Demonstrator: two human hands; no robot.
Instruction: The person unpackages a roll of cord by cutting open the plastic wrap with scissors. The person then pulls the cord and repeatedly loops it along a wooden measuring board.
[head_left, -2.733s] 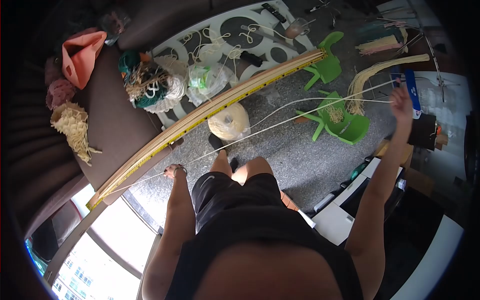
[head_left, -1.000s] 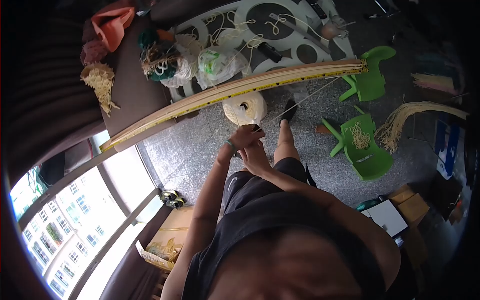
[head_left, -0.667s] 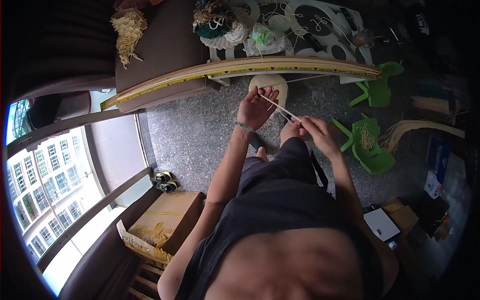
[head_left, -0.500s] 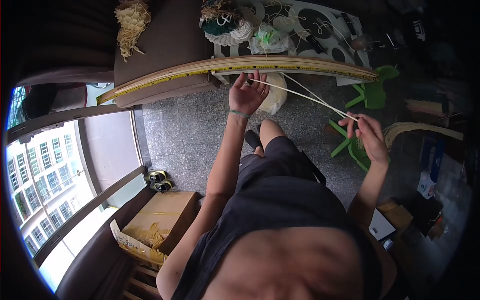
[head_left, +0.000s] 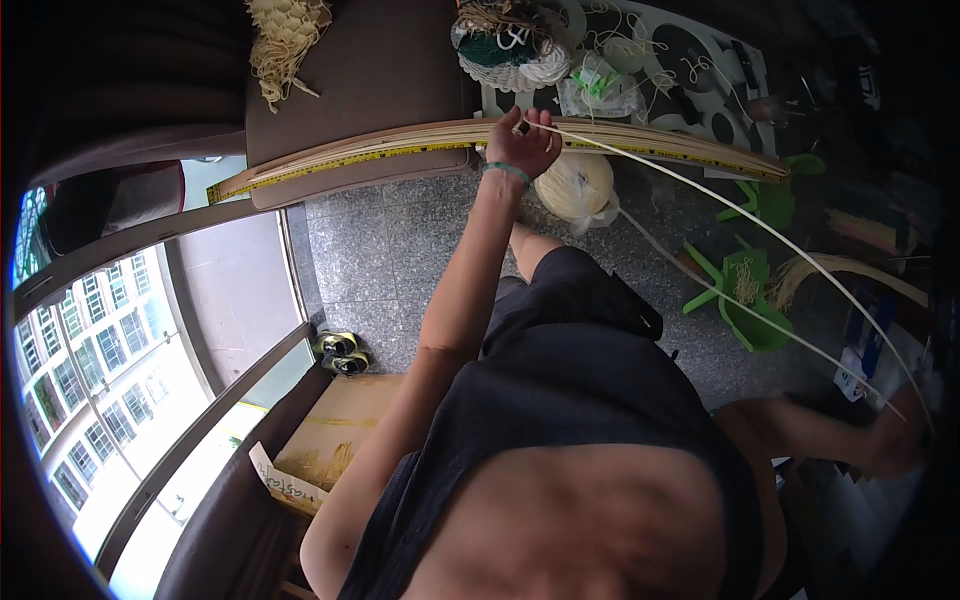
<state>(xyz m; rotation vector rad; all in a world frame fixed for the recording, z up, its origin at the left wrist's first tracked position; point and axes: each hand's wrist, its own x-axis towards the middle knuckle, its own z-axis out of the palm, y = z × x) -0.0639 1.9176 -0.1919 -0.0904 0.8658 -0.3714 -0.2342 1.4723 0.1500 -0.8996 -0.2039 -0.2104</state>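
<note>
My left hand [head_left: 524, 143] is raised in front of the long bundle of cords [head_left: 380, 145], its fingers curled round the end of a cream cord [head_left: 700, 184]. The cord runs in a long arc to the right edge. There my right hand [head_left: 900, 435], dark and blurred, is stretched far out beside the cord. A second strand slants from near the wrapped cord roll [head_left: 575, 188] down to the right hand. A yellow measuring tape [head_left: 430, 148] lies along the bundle.
A brown sofa [head_left: 350, 70] stands at the upper left. Yarn and a plastic bag [head_left: 600, 88] lie on the white table [head_left: 715, 75]. Two green chairs [head_left: 755, 325] are on the right. Shoes [head_left: 342, 352] and a cardboard box [head_left: 350, 410] sit near the window.
My right hand has swung far out to the right and down, drawing the cord into a long span. My left hand has shifted slightly up and stays by the bundle.
</note>
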